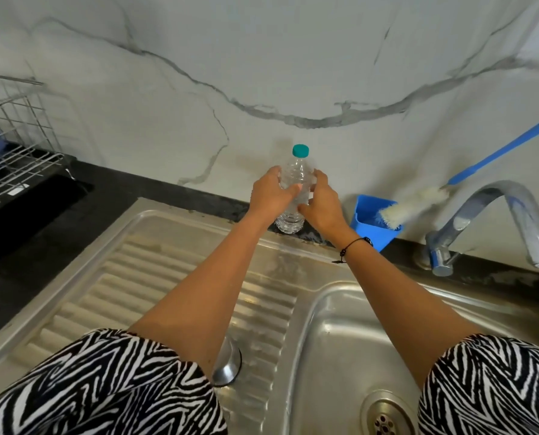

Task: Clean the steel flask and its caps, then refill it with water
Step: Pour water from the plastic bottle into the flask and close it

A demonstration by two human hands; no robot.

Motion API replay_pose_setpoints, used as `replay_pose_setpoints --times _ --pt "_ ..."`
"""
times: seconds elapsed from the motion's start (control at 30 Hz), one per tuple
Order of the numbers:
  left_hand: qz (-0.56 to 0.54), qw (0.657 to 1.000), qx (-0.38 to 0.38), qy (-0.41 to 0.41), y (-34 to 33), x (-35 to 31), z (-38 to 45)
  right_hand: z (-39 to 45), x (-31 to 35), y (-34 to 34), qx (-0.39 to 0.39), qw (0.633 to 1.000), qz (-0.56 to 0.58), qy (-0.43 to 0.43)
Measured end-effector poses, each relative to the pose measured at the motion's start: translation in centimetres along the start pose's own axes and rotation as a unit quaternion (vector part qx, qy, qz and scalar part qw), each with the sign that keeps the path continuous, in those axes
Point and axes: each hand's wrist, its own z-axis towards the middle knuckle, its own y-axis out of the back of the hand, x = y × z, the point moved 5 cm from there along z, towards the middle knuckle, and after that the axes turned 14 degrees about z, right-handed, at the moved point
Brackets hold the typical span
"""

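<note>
Zebra-striped sleeves (105,387) fill the near edge, and just beyond them a steel flask (229,364) stands on the ribbed drainboard (174,277) left of the sink basin (356,334). Both arms reach far to a clear plastic bottle (293,196) with a teal cap (300,150), upright on the dark worktop (111,189) against the marble wall. The left hand (269,191) and right hand (321,202) curl their fingers around its sides.

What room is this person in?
Probably a kitchen: there is a steel sink with a ribbed draining board, a tap, and a wire dish rack on the dark counter.
</note>
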Motion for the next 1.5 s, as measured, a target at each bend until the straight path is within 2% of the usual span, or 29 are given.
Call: replay_pose_setpoints --times 0.13,0.3,0.37,0.47,0.57,0.7,0.8,0.97,1.1,1.13,1.2,1.27,1.33,1.4,1.43,1.5 --pt "0.032 0.999 -0.009 -0.010 2.1 -1.3 -3.3 -1.5 0.8 1.2 -0.031 0.999 -0.018 -0.025" --pt "0.018 0.997 -0.058 -0.046 4.6 -0.7 -13.6 -9.3 3.2 1.5 -0.042 0.999 0.023 -0.021" --pt "0.028 0.995 -0.077 -0.058 5.2 1.1 -19.1 -14.4 4.3 0.2 0.017 0.999 0.040 0.004" --pt "0.056 0.993 -0.091 -0.057 5.6 4.4 -27.2 -21.7 5.1 -2.7 0.162 0.983 0.084 0.012" --pt "0.071 0.995 -0.068 -0.017 5.3 7.8 -33.5 -26.8 5.1 -5.1 0.249 0.964 0.075 0.046" --pt "0.099 0.994 -0.039 0.036 5.4 12.0 -38.4 -29.9 5.7 -7.0 0.279 0.953 0.002 0.118" --pt "0.124 0.990 -0.048 0.051 6.1 14.4 -40.1 -31.2 7.2 -9.0 0.320 0.925 -0.115 0.170" --pt "0.113 0.980 -0.108 0.122 9.9 16.8 -40.5 -32.3 8.3 -12.4 0.316 0.867 -0.361 0.134" --pt "0.032 0.982 -0.144 0.121 13.4 17.5 -39.6 -32.4 8.5 -14.0 0.299 0.854 -0.413 0.105" --pt "0.010 0.984 -0.137 0.110 14.0 17.4 -39.1 -32.2 8.7 -13.8 0.295 0.862 -0.401 0.093" --pt "-0.024 0.991 -0.108 0.074 15.5 16.8 -38.0 -31.6 10.2 -12.8 0.256 0.904 -0.334 0.070" --pt "-0.044 0.995 -0.080 0.033 17.0 15.7 -36.7 -30.7 13.4 -10.6 0.165 0.958 -0.229 0.051" --pt "-0.049 0.997 -0.054 0.001 18.1 14.6 -35.4 -29.9 17.8 -7.9 0.059 0.991 -0.109 0.046" --pt "-0.051 0.998 -0.031 -0.024 18.8 13.8 -34.2 -29.5 22.3 -5.9 -0.017 0.997 0.027 0.067" --pt "-0.055 0.998 -0.018 -0.033 18.9 13.5 -33.7 -29.5 24.4 -5.4 -0.027 0.992 0.092 0.079" --pt "-0.072 0.996 0.007 -0.047 18.9 13.4 -32.9 -29.4 27.3 -5.6 0.006 0.979 0.186 0.088"
